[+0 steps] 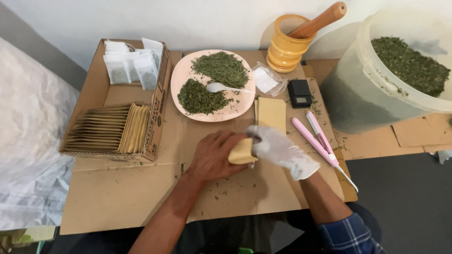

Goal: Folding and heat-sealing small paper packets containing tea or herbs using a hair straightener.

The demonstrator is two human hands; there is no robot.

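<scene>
Surface: flattened cardboard (pixel 141 197) spread over the table, plain white wall behind, dried crumbs scattered about.
Left hand (pixel 214 157): bare, fingers curled around a tan paper pouch (pixel 241 153), steadying it just above the cardboard.
Right hand (pixel 280 150): in a white glove, pinching the pouch's top, looks like it's keeping the mouth open.
Beside: pink sealer (pixel 318 141), small black scale (pixel 299 93), spare pouches (pixel 271 113).
Further back: plate (pixel 245 106) of green herb with a spoon (pixel 219 87), box (pixel 160 94) of envelopes, mortar (pixel 287 47), herb bucket (pixel 367 94).

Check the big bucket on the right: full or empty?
Nearly full: the bucket holds dried green herb heaped close to its rim, and no lid covers it.
</scene>
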